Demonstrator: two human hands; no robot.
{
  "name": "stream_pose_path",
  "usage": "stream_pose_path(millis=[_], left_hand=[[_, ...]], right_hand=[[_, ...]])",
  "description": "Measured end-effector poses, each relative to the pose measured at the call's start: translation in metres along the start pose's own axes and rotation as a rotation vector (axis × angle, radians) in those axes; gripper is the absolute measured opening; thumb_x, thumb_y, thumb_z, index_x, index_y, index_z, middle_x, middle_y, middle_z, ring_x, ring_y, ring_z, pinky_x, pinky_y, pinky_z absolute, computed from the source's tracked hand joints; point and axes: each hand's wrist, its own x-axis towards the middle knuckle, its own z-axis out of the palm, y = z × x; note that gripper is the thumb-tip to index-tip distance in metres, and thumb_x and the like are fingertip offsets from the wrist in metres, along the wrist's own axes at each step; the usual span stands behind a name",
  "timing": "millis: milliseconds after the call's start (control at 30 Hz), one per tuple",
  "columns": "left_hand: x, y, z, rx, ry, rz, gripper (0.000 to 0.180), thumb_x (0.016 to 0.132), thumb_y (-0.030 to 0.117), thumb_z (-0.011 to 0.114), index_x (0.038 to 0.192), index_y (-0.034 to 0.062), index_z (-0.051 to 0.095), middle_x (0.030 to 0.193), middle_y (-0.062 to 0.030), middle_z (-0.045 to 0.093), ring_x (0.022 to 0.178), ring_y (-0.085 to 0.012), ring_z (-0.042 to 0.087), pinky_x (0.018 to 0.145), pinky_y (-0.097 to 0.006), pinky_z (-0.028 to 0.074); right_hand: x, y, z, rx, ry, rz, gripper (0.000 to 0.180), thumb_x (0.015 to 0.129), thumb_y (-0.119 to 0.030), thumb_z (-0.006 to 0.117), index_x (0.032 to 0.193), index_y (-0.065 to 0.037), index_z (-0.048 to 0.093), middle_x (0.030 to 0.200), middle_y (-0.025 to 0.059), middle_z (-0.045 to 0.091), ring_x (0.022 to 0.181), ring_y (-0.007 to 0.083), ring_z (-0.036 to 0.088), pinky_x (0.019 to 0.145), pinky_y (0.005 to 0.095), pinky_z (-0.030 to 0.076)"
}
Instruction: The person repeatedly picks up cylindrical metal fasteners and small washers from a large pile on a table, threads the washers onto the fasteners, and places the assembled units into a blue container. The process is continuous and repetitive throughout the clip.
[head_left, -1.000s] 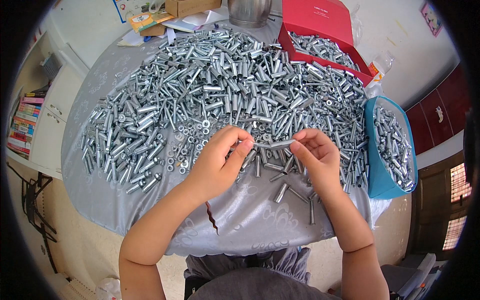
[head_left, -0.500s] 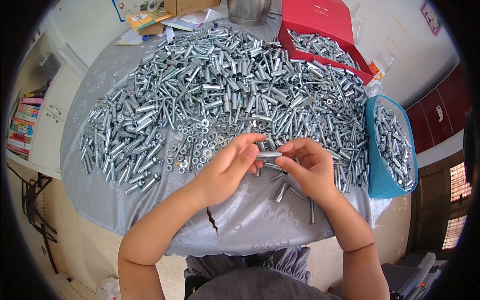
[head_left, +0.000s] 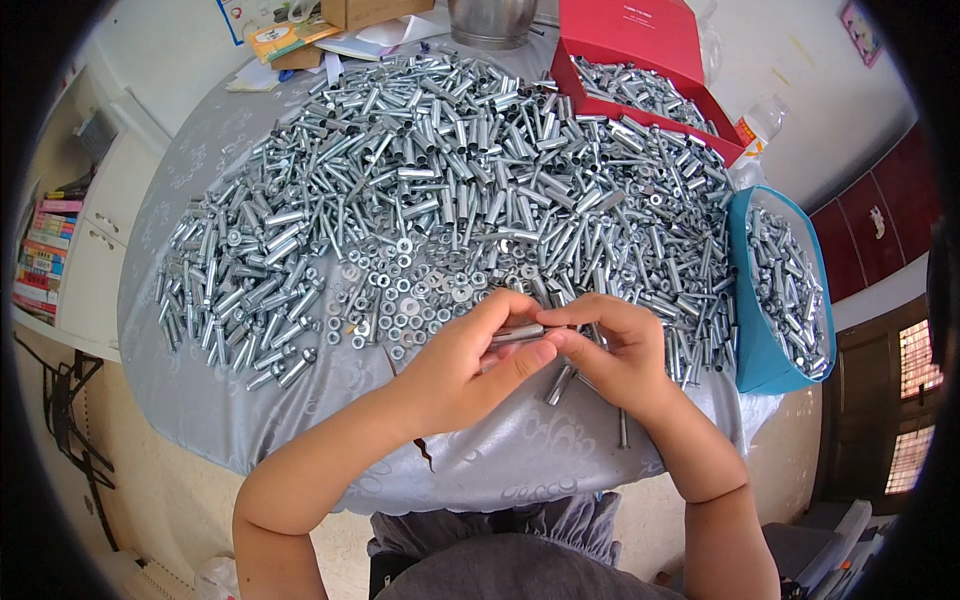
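Note:
Above the front part of the table, my left hand (head_left: 462,362) is closed around a shiny metal sleeve (head_left: 517,334), which lies nearly level between thumb and fingers. My right hand (head_left: 618,352) is pinched at the sleeve's right end; what its fingertips grip there is too small and hidden to name. Just beyond my hands lie loose nuts and washers (head_left: 408,305). Under my right hand a loose sleeve (head_left: 560,385) and a long bolt (head_left: 623,428) rest on the grey tablecloth (head_left: 530,450).
A large heap of metal sleeves and bolts (head_left: 470,150) covers the table. Assembled sleeve bolts (head_left: 240,300) lie at the left. A red box (head_left: 640,40) at the far right and a blue fabric bin (head_left: 775,375) at the right hold more. A metal pot (head_left: 490,22) stands at the back.
The left hand has shifted its hold further around the sleeve, and both hands have come slightly nearer to me. The right fingers have moved to the sleeve's end.

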Motion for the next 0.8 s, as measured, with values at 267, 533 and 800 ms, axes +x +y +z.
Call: stream_pose_path(millis=[267, 533, 800], left_hand=[[0.0019, -0.0003, -0.0035, 0.188, 0.084, 0.088, 0.027, 0.086, 0.028, 0.058, 0.095, 0.0029, 0.056, 0.080, -0.0080, 0.063, 0.068, -0.0126, 0.060, 0.058, -0.024, 0.045], [0.0013, 0.0032, -0.0064, 0.195, 0.035, 0.003, 0.020, 0.085, 0.021, 0.061, 0.093, 0.0026, 0.056, 0.079, 0.0002, 0.056, 0.069, -0.0036, 0.048, 0.060, -0.019, 0.039], [0.0026, -0.0012, -0.0070, 0.222, 0.054, 0.036, 0.026, 0.085, 0.026, 0.060, 0.095, 0.0033, 0.054, 0.079, -0.0067, 0.061, 0.064, -0.0113, 0.057, 0.056, -0.024, 0.044]], right_hand=[[-0.0017, -0.0048, -0.0008, 0.032, -0.017, 0.114, 0.014, 0.079, -0.007, 0.065, 0.091, -0.001, 0.066, 0.083, 0.0089, 0.066, 0.072, 0.0124, 0.061, 0.066, 0.0245, 0.048], [-0.0017, -0.0004, 0.0002, 0.111, -0.035, 0.111, 0.014, 0.080, -0.007, 0.064, 0.092, -0.001, 0.065, 0.083, 0.0074, 0.066, 0.072, 0.0101, 0.059, 0.065, 0.0236, 0.047], [-0.0027, 0.0022, 0.0013, 0.152, -0.030, 0.156, 0.014, 0.080, -0.006, 0.063, 0.093, -0.001, 0.065, 0.085, 0.0071, 0.065, 0.071, 0.0102, 0.058, 0.064, 0.0233, 0.047]])
